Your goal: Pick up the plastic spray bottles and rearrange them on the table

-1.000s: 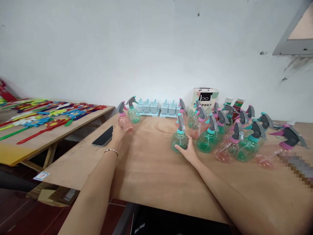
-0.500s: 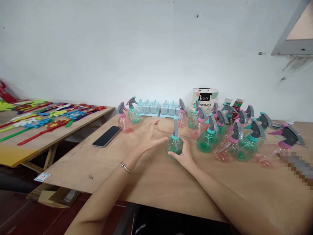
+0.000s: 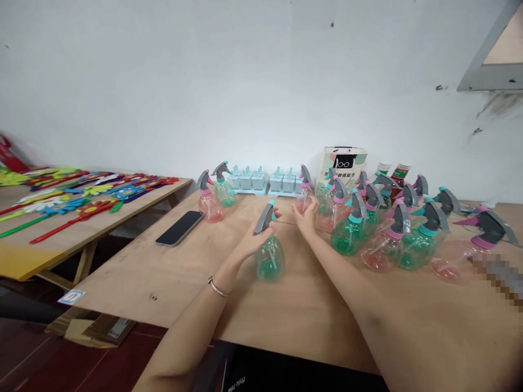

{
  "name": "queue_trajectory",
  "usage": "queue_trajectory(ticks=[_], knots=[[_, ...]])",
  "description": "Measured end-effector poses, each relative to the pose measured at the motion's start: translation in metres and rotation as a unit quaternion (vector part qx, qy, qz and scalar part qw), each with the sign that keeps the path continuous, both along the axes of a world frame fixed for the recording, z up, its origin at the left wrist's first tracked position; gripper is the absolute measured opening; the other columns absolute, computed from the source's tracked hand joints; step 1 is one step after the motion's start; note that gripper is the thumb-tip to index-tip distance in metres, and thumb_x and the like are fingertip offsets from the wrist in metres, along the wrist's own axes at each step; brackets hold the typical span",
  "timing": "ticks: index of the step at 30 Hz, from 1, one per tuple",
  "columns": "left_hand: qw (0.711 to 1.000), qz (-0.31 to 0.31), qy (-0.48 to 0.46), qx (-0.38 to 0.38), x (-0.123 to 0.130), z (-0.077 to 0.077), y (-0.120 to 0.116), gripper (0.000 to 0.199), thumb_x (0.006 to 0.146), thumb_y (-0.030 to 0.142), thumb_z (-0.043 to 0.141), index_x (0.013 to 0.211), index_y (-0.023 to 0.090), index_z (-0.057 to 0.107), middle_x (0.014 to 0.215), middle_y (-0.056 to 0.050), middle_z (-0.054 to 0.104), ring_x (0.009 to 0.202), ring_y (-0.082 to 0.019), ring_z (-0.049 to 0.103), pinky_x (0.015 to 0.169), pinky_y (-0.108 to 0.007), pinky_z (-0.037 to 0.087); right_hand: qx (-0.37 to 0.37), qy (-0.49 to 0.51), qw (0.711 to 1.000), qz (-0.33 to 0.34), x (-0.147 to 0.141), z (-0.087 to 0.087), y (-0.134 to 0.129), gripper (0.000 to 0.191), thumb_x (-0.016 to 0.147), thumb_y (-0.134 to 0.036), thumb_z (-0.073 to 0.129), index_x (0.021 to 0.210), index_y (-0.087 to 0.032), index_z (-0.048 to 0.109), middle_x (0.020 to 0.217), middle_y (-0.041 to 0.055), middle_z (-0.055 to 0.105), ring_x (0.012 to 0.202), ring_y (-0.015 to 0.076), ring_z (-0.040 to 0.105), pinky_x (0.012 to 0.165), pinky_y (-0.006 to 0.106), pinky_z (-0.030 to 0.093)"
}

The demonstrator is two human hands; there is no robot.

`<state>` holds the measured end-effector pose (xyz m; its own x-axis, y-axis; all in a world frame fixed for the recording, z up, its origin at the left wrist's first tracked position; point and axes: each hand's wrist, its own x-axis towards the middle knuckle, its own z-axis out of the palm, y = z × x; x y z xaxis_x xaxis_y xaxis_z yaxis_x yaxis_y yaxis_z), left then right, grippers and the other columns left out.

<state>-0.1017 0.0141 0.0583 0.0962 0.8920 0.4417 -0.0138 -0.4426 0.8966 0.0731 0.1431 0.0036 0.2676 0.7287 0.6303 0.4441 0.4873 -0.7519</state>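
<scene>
My left hand is wrapped round the neck of a green spray bottle with a grey and turquoise head, tilted over the wooden table. Farther forward, my right hand is closed at a pink spray bottle near the wall, its fingers on the lower body. Two more spray bottles, a pink one and a green one, stand left of my hands. Several pink and green bottles, among them a front green one, are grouped on the right.
A phone lies on the left of the table. Light blue popsicle moulds and a printed box are by the wall. Colourful hand- and flower-shaped items cover another table on the left. A pixelated object lies at the right.
The green bottle has passed from my right hand to my left and moved left. My right hand has moved forward to the pink bottle.
</scene>
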Motion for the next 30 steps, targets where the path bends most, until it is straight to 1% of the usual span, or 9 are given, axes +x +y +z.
queue_trajectory(ticks=[3, 5, 10, 13, 16, 18, 22, 25, 30], knots=[[1.000, -0.024, 0.015, 0.011, -0.001, 0.007, -0.007, 0.045, 0.074, 0.021, 0.065, 0.119, 0.023, 0.064, 0.122, -0.007, 0.069, 0.123, -0.024, 0.060, 0.106, -0.037, 0.044, -0.025, -0.016, 0.996, -0.079, -0.005, 0.003, 0.038, 0.092, 0.077, -0.052, 0.069, 0.144, -0.005, 0.027, 0.153, 0.0311, 0.029, 0.149, 0.0370, 0.025, 0.120, 0.053, 0.023], [0.999, -0.039, 0.025, 0.021, -0.001, 0.011, -0.010, 0.038, 0.075, 0.021, 0.062, 0.113, 0.023, 0.066, 0.121, -0.006, 0.069, 0.121, -0.023, 0.061, 0.108, -0.038, 0.043, -0.045, -0.031, 0.992, -0.117, -0.004, 0.002, 0.054, 0.097, 0.076, -0.050, 0.072, 0.146, -0.002, 0.025, 0.154, 0.0340, 0.031, 0.148, 0.0393, 0.028, 0.119, 0.053, 0.027], [0.998, -0.043, 0.036, 0.006, -0.003, 0.014, -0.010, 0.025, 0.075, 0.026, 0.064, 0.098, 0.023, 0.071, 0.110, -0.004, 0.074, 0.112, -0.024, 0.065, 0.104, -0.037, 0.047, -0.082, -0.042, 0.990, -0.108, -0.001, -0.007, 0.067, 0.091, 0.078, -0.045, 0.071, 0.145, -0.001, 0.028, 0.145, 0.0352, 0.045, 0.136, 0.0418, 0.046, 0.111, 0.055, 0.036], [0.994, -0.074, -0.074, -0.021, -0.001, 0.012, -0.009, 0.027, 0.070, 0.025, 0.065, 0.096, 0.022, 0.072, 0.106, -0.004, 0.076, 0.113, -0.025, 0.067, 0.107, -0.040, 0.046, -0.068, -0.035, 0.995, -0.069, 0.000, -0.019, 0.052, 0.092, 0.076, -0.047, 0.072, 0.144, -0.001, 0.030, 0.145, 0.0344, 0.045, 0.137, 0.0413, 0.045, 0.111, 0.054, 0.036], [0.968, -0.107, -0.215, -0.071, 0.005, 0.016, -0.010, 0.030, 0.063, 0.023, 0.063, 0.092, 0.021, 0.071, 0.099, -0.004, 0.077, 0.112, -0.028, 0.069, 0.106, -0.044, 0.048, -0.049, -0.026, 0.998, 0.007, 0.005, -0.035, 0.022, 0.092, 0.074, -0.052, 0.072, 0.145, -0.008, 0.031, 0.144, 0.0289, 0.047, 0.138, 0.0385, 0.045, 0.111, 0.054, 0.038], [0.956, -0.115, -0.253, -0.098, 0.011, 0.022, -0.010, 0.027, 0.060, 0.022, 0.064, 0.086, 0.019, 0.071, 0.094, -0.005, 0.077, 0.109, -0.029, 0.070, 0.104, -0.044, 0.050, -0.040, -0.023, 0.997, 0.059, 0.011, -0.044, -0.002, 0.091, 0.073, -0.055, 0.072, 0.144, -0.013, 0.034, 0.143, 0.0244, 0.049, 0.136, 0.0363, 0.047, 0.112, 0.054, 0.038], [0.950, -0.129, -0.250, -0.134, 0.029, 0.035, -0.010, 0.017, 0.057, 0.025, 0.072, 0.072, 0.018, 0.067, 0.075, -0.004, 0.074, 0.092, -0.027, 0.074, 0.097, -0.042, 0.054, -0.043, -0.015, 0.992, 0.113, 0.028, -0.047, -0.042, 0.090, 0.072, -0.057, 0.074, 0.144, -0.017, 0.036, 0.144, 0.0198, 0.050, 0.136, 0.0340, 0.048, 0.114, 0.052, 0.038], [0.958, -0.118, -0.228, -0.129, 0.041, 0.037, -0.012, 0.023, 0.063, 0.036, 0.077, 0.064, 0.018, 0.064, 0.060, -0.001, 0.066, 0.079, -0.023, 0.073, 0.088, -0.038, 0.057, -0.044, -0.001, 0.991, 0.125, 0.038, -0.043, -0.060, 0.089, 0.072, -0.058, 0.074, 0.143, -0.018, 0.038, 0.145, 0.0188, 0.050, 0.137, 0.0340, 0.047, 0.115, 0.052, 0.038], [0.964, -0.128, -0.205, -0.112, 0.054, 0.028, -0.015, 0.032, 0.066, 0.045, 0.081, 0.070, 0.017, 0.066, 0.071, -0.004, 0.071, 0.085, -0.024, 0.073, 0.080, -0.033, 0.058, -0.044, 0.015, 0.990, 0.133, 0.043, -0.042, -0.071, 0.089, 0.071, -0.058, 0.076, 0.141, -0.017, 0.038, 0.144, 0.0195, 0.051, 0.138, 0.0346, 0.046, 0.116, 0.054, 0.036]])
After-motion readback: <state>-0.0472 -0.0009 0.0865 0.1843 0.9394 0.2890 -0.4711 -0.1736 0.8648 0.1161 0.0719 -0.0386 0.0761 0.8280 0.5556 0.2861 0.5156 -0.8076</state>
